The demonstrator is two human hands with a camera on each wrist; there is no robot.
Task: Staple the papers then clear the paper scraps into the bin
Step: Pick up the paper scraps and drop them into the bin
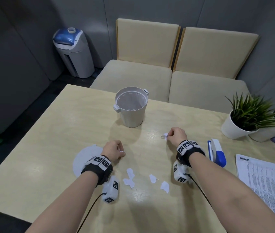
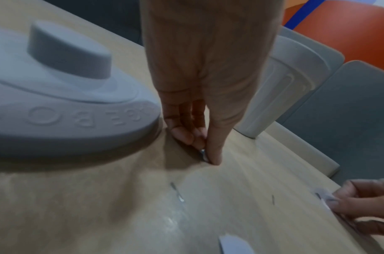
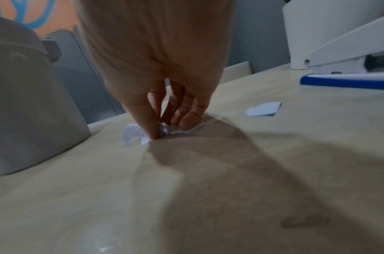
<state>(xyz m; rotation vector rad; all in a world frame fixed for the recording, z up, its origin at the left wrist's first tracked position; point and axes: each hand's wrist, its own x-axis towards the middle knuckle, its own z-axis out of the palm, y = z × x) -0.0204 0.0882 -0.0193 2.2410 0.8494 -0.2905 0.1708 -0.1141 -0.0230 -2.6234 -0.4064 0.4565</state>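
Note:
A white bin (image 1: 131, 106) stands open at the table's middle back. My left hand (image 1: 122, 153) is down on the table beside the bin's lid (image 1: 84, 157) and pinches a tiny white paper scrap (image 2: 203, 153) between thumb and fingertips. My right hand (image 1: 168, 136), in front of the bin to the right, pinches a crumpled paper scrap (image 3: 132, 133) against the tabletop. Several more scraps (image 1: 130, 178) lie between my forearms. A blue and white stapler (image 1: 216, 152) lies right of my right wrist. The printed papers (image 1: 268, 179) lie at the right edge.
A potted plant (image 1: 244, 118) in a white pot stands at the back right, with blue folders behind it. Two beige chairs (image 1: 167, 73) face the table's far edge. One loose scrap (image 3: 264, 109) lies near the stapler (image 3: 349, 68).

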